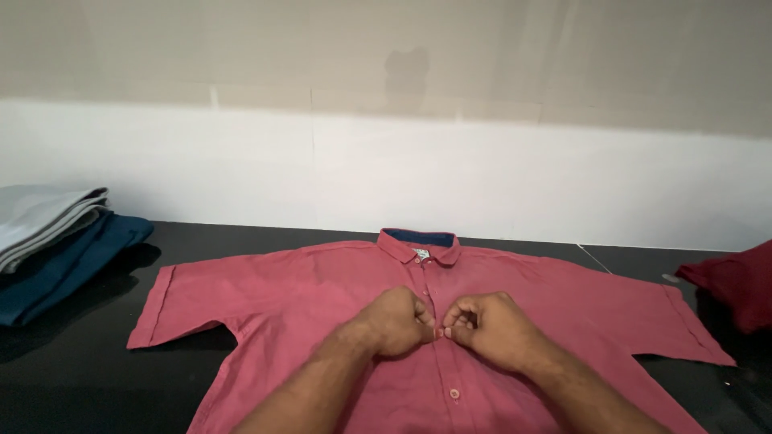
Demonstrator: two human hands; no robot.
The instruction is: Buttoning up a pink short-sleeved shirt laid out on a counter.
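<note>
Shirt, red and short-sleeved, is laid flat and front-up on the black tabletop, with both sleeves spread outward and the collar pointed toward the wall. A dark blue lining is seen inside the collar. The front placket is run down the middle of the garment, and one button is visible below the hands.

The left hand is closed into a loose fist and is pinched on the placket at mid-chest. The right hand is likewise curled, with its fingertips pinched on the same placket edge. The two hands are set just beside each other, their fingertips almost touching over the centre line. Whether a button is held between them cannot be told.

A folded stack of grey and dark blue cloth is placed at the far left of the tabletop, well apart from the shirt. A dark red cloth is seen at the right edge.
</note>
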